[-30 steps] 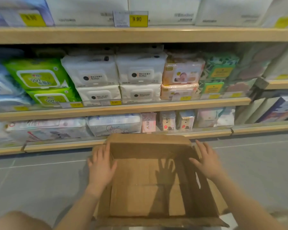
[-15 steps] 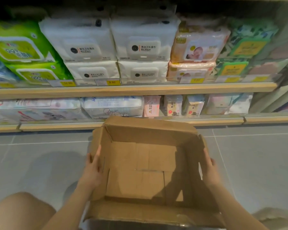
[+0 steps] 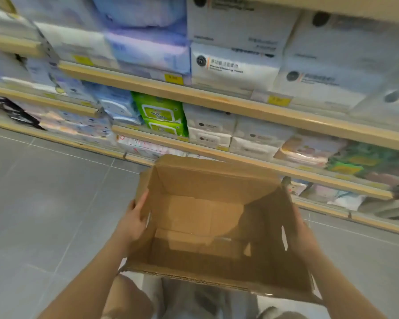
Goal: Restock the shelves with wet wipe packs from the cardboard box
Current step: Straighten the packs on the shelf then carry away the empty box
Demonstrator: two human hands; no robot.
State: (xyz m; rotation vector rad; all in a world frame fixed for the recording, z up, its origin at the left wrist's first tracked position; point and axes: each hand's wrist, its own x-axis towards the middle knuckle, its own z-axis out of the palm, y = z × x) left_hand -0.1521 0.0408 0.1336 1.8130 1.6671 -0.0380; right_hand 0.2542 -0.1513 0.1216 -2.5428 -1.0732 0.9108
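I hold an empty brown cardboard box [image 3: 203,217] off the floor, its open top facing me and all four flaps up. My left hand [image 3: 134,217] lies flat against the outside of its left wall, fingers straight and pointing forward. My right hand [image 3: 303,233] presses the outside of the right wall, partly hidden behind that wall. No packs are in the box. Wet wipe packs fill the shelves ahead: green ones [image 3: 161,116], white ones [image 3: 207,130] and pink baby ones [image 3: 309,150].
Wooden shelf edges [image 3: 217,102] run slanted across the view, carrying yellow price tags [image 3: 174,78]. Large white tissue packs [image 3: 235,67] sit on the upper shelf. Grey tiled floor [image 3: 44,203] spreads to the left. My knees [image 3: 129,298] show below the box.
The box has come up off the floor between both hands. The view has risen and swung left, so higher shelves now show and everything looks tilted.
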